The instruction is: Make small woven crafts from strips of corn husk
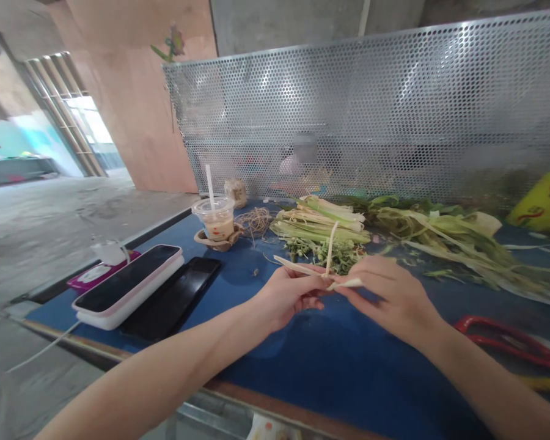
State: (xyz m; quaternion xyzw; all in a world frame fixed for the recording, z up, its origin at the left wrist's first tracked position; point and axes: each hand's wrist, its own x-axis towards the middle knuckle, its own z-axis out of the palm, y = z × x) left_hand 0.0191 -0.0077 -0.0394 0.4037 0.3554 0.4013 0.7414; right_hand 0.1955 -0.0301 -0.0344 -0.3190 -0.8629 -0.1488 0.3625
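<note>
Over the blue tabletop [275, 366], my left hand [296, 296] and my right hand [387, 296] meet, their fingertips pinched together. Between them are pale corn husk strips [330, 247]: one sticks straight up, one points out to the left, and one lies along the right fingers. The strips cross at the fingertips; how they are joined there is too small to make out. Just beyond my hands lies a stack of pale green husks [321, 226], with small green sprigs [343, 256] in front of it.
Loose dry husk leaves [444, 235] spread at the right. Red-handled scissors [508, 342] lie near my right forearm. To the left are a drink cup [215, 220] with a straw, tangled twine [256, 221], a black phone [178, 293] and a pink-white case [131, 287]. Perforated metal [371, 110] stands behind.
</note>
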